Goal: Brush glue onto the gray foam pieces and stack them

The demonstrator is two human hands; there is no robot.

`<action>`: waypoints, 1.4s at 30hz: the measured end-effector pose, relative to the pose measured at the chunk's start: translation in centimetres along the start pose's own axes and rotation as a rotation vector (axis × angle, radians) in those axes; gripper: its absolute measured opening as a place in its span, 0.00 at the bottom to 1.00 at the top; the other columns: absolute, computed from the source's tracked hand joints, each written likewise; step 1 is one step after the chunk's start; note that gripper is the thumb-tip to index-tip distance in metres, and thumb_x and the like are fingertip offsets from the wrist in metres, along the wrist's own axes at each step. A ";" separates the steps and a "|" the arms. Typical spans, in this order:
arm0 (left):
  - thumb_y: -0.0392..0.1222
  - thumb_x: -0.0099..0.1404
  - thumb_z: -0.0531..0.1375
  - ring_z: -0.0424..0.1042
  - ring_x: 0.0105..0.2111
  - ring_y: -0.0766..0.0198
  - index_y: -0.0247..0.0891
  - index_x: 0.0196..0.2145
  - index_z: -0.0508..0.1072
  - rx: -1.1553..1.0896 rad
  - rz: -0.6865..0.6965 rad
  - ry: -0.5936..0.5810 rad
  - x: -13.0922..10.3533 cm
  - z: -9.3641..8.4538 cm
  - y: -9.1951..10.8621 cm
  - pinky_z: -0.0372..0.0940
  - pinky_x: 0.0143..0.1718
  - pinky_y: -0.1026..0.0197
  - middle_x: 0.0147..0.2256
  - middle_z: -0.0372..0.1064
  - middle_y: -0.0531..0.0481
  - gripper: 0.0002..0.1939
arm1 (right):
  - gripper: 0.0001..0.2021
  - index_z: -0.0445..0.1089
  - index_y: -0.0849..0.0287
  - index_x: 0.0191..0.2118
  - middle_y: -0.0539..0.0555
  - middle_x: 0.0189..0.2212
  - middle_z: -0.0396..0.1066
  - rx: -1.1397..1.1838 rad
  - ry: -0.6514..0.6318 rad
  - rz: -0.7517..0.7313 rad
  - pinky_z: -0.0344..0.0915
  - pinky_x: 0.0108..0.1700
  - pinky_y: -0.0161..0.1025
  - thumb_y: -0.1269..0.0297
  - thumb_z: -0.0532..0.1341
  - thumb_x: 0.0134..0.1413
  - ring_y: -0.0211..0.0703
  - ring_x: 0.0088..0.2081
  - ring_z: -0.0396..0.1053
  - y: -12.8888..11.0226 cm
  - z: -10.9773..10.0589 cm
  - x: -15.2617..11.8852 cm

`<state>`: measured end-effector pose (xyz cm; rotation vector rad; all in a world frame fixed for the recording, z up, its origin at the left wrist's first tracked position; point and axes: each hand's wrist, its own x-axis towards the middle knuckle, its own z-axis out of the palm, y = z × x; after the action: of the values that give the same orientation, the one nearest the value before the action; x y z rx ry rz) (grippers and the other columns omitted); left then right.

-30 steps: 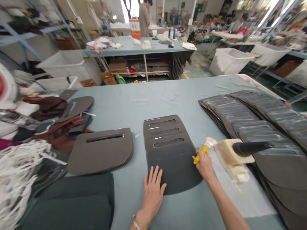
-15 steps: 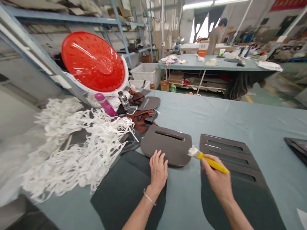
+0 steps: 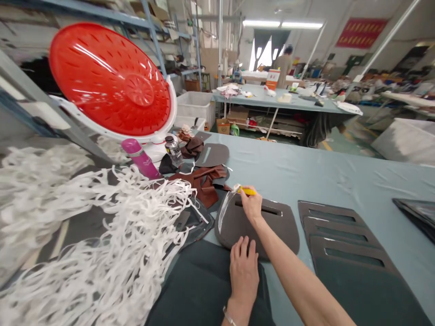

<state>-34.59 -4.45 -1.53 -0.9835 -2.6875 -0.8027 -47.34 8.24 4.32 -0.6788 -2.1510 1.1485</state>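
Note:
My right hand [image 3: 251, 203] is closed round the yellow handle of a brush [image 3: 247, 191]. Its pale bristles touch the upper left edge of a grey-brown slotted panel [image 3: 282, 231], where a wet white streak runs down the left rim. My left hand [image 3: 244, 267] lies flat, fingers stretched out, over the panel's near edge. Beneath that hand and wrist spreads a dark green sheet [image 3: 197, 285]. To the right, several similar slotted panels [image 3: 343, 226] overlap in a stepped row, with dark green material at their near end.
White strips [image 3: 118, 244] lie heaped on the left. Behind them are a pink bottle [image 3: 142, 158], a clear bottle [image 3: 174, 151], brown scraps [image 3: 204, 181] and a large red basin [image 3: 115, 86]. A dark item [image 3: 416, 219] sits at the right. Farther off, a person [image 3: 282, 68] stands by another table.
My right hand has carried the brush left and away from me to the panel's far left edge. A white streak now shows there. My left hand stays at the near edge.

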 end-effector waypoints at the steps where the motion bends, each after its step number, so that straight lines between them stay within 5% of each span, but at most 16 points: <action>1: 0.35 0.64 0.50 0.61 0.55 0.52 0.42 0.52 0.67 0.000 0.002 -0.005 0.1 0.0 -0.1 0.62 0.52 0.45 0.53 0.64 0.44 0.19 | 0.15 0.71 0.59 0.37 0.51 0.27 0.72 -0.004 0.019 -0.005 0.62 0.34 0.33 0.54 0.55 0.53 0.38 0.27 0.68 0.2 0.3 0.5; 5: 0.36 0.65 0.51 0.61 0.54 0.52 0.42 0.52 0.67 0.003 0.017 -0.019 0.2 0.1 -0.3 0.62 0.52 0.46 0.52 0.65 0.44 0.18 | 0.16 0.72 0.58 0.35 0.51 0.25 0.73 -0.093 -0.005 0.048 0.62 0.33 0.34 0.52 0.55 0.51 0.41 0.27 0.70 2.8 -1.7 0.9; 11: 0.38 0.65 0.52 0.62 0.53 0.55 0.42 0.50 0.69 0.010 0.010 -0.017 0.5 -0.2 0.0 0.60 0.52 0.49 0.52 0.66 0.45 0.17 | 0.17 0.73 0.60 0.29 0.57 0.25 0.74 -0.499 0.388 0.274 0.62 0.38 0.40 0.52 0.54 0.48 0.49 0.31 0.71 9.6 -14.1 0.5; 15: 0.38 0.65 0.52 0.62 0.53 0.53 0.41 0.51 0.69 0.061 0.057 -0.024 0.6 -0.1 0.1 0.60 0.51 0.49 0.52 0.65 0.44 0.17 | 0.17 0.72 0.59 0.29 0.56 0.25 0.74 -0.489 0.478 0.309 0.62 0.37 0.39 0.51 0.53 0.48 0.48 0.29 0.71 10.7 -18.5 -0.7; 21: 0.40 0.65 0.51 0.60 0.54 0.50 0.40 0.52 0.68 0.027 0.055 -0.077 0.2 0.1 0.6 0.56 0.53 0.46 0.53 0.64 0.42 0.18 | 0.14 0.69 0.58 0.25 0.52 0.20 0.72 -0.447 0.443 0.382 0.60 0.32 0.35 0.54 0.54 0.49 0.44 0.25 0.69 9.6 -20.6 -8.9; 26: 0.43 0.66 0.50 0.61 0.53 0.51 0.41 0.49 0.70 -0.175 -0.029 -0.178 1.1 -1.6 0.3 0.56 0.53 0.46 0.51 0.66 0.42 0.17 | 0.11 0.65 0.57 0.22 0.48 0.17 0.67 -0.460 0.467 0.347 0.58 0.29 0.34 0.58 0.56 0.49 0.38 0.21 0.65 5.2 -21.0 -15.5; 28: 0.45 0.67 0.47 0.64 0.51 0.56 0.41 0.48 0.70 -0.367 -0.084 -0.247 2.4 -2.7 -0.9 0.58 0.53 0.49 0.49 0.68 0.44 0.18 | 0.10 0.65 0.58 0.24 0.48 0.19 0.67 -0.352 0.458 0.274 0.59 0.29 0.33 0.59 0.57 0.51 0.37 0.22 0.65 2.8 -18.3 -16.2; 31: 0.46 0.68 0.43 0.67 0.49 0.61 0.40 0.50 0.66 -0.599 -0.229 -0.202 5.0 -4.4 -3.6 0.60 0.52 0.54 0.49 0.69 0.45 0.20 | 0.08 0.69 0.58 0.29 0.49 0.24 0.70 -0.060 0.193 0.109 0.62 0.30 0.32 0.61 0.57 0.54 0.36 0.24 0.67 -0.6 -11.6 -16.6; 33: 0.47 0.68 0.43 0.68 0.49 0.61 0.40 0.52 0.64 -0.597 -0.286 -0.187 6.5 -5.1 -5.6 0.60 0.52 0.54 0.49 0.69 0.45 0.20 | 0.07 0.70 0.58 0.32 0.51 0.28 0.73 0.079 0.035 -0.001 0.65 0.34 0.32 0.63 0.57 0.54 0.37 0.28 0.69 -1.9 -7.7 -16.9; 35: 0.46 0.67 0.44 0.68 0.48 0.60 0.39 0.51 0.65 -0.492 -0.246 -0.256 7.4 -5.2 -7.2 0.60 0.52 0.53 0.46 0.71 0.45 0.19 | 0.07 0.71 0.58 0.33 0.52 0.29 0.73 0.110 -0.003 -0.034 0.66 0.36 0.33 0.63 0.57 0.55 0.37 0.29 0.70 -1.6 -6.2 -17.4; 37: 0.43 0.67 0.44 0.68 0.47 0.60 0.38 0.49 0.66 -0.360 -0.147 -0.308 7.7 -4.7 -8.3 0.59 0.52 0.53 0.45 0.71 0.45 0.18 | 0.08 0.71 0.57 0.32 0.51 0.28 0.73 0.052 0.027 0.016 0.66 0.33 0.33 0.61 0.57 0.55 0.37 0.27 0.69 0.2 -8.0 -18.0; 42: 0.43 0.67 0.44 0.66 0.43 0.57 0.39 0.52 0.65 -0.063 0.004 -0.285 6.9 -3.9 -7.2 0.60 0.47 0.53 0.44 0.68 0.43 0.20 | 0.11 0.72 0.59 0.30 0.50 0.24 0.71 -0.264 0.333 0.200 0.64 0.29 0.32 0.56 0.60 0.52 0.36 0.23 0.66 5.9 -19.9 -18.8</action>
<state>-44.56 -7.40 0.98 -1.2004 -2.9112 -0.8059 -19.37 9.39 3.09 -1.1398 -1.9950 0.7839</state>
